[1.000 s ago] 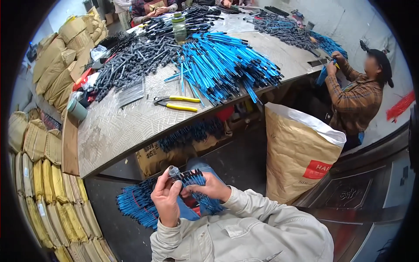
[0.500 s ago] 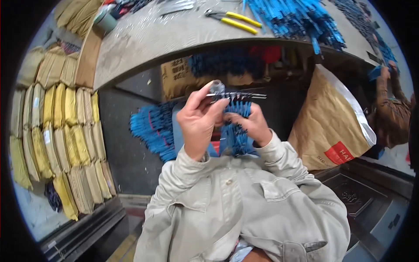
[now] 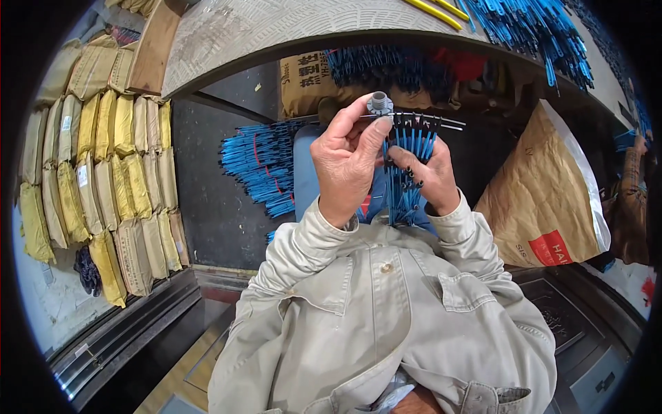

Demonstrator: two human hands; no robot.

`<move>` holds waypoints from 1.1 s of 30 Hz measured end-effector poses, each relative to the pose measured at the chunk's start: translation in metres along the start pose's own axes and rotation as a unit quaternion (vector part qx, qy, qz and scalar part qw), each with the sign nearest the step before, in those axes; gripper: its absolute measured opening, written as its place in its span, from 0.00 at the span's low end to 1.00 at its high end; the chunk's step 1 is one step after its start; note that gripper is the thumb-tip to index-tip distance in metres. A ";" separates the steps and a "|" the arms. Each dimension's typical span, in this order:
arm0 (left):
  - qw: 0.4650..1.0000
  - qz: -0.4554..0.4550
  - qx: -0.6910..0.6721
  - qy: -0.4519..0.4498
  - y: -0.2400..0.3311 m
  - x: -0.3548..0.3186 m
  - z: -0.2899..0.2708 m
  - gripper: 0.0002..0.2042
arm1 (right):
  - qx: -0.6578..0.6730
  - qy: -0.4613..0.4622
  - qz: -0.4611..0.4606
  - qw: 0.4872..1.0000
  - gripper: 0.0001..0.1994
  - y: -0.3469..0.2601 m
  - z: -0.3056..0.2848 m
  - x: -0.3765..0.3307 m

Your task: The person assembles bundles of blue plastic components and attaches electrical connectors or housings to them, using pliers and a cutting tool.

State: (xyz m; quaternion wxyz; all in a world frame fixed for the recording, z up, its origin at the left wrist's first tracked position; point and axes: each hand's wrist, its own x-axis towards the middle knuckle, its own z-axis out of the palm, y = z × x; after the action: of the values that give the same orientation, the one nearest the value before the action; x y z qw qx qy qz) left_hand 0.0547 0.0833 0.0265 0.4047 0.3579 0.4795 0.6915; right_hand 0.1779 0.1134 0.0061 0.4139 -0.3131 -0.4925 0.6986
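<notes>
Between the fingers and thumb of my left hand (image 3: 345, 155) is a grey ribbed, knob-like fitting (image 3: 379, 103), with two thin parallel metal rods running out to the right. Several narrow blue sticks with black ends (image 3: 420, 141) hang side by side along the rods. My right hand (image 3: 438, 176) is curled round these sticks from the right, its thumb across them. More blue sticks (image 3: 402, 196) hang below, over my lap. How the sticks are fastened to the rods is too small to make out.
A workbench (image 3: 276, 27) crosses ahead, bearing a heap of blue sticks (image 3: 531, 34) and yellow tool handles (image 3: 434, 12). Bundled blue sticks (image 3: 258, 165) lie left of my lap. A brown paper sack (image 3: 545, 193) stands right; wrapped packages (image 3: 103, 165) are stacked left. Another person's arm (image 3: 631, 186) shows far right.
The view has shifted, so the bench sits higher and the pliers are mostly out of frame. Both hands appear farther right, still on the fitting and sticks. The grey fitting now stands more upright.
</notes>
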 end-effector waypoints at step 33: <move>0.992 -0.030 -0.079 -0.098 0.006 -0.003 -0.025 0.17 | -0.148 -0.105 -0.111 0.977 0.11 -0.005 -0.009 0.015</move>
State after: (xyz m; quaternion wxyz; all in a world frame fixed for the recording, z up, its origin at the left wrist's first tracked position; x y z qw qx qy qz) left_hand 0.0328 0.0705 0.0249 0.4974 0.3759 0.3923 0.6762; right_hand 0.1800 0.1317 0.0076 0.3844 -0.2392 -0.6627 0.5965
